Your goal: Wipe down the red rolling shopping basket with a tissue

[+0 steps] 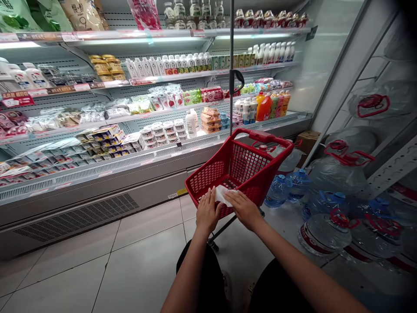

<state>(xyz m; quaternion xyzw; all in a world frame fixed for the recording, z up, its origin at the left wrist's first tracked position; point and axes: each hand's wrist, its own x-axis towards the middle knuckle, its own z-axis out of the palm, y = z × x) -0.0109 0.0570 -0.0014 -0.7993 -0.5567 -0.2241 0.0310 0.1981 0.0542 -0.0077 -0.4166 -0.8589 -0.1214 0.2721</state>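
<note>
A small red shopping cart (208, 171) with a perforated plastic basket stands in front of me. A folded white tissue (221, 194) lies over the basket's near rim, between my hands. My right hand (245, 209) presses the tissue against the rim, its fingers laid over it. At the near left corner, my left hand (207, 214) rests with fingers stretched out along the rim, its thumb close to the tissue. The undersides of both hands are hidden. Inside the basket, the red floor shows.
A refrigerated display case (156, 178) with stocked shelves runs across the back. Large water bottles (325, 232) stand at the right, with blue-capped ones (276, 191) close to the cart. A grey pole (231, 52) with a black handle rises behind the basket. Pale floor tiles (140, 261) lie at left.
</note>
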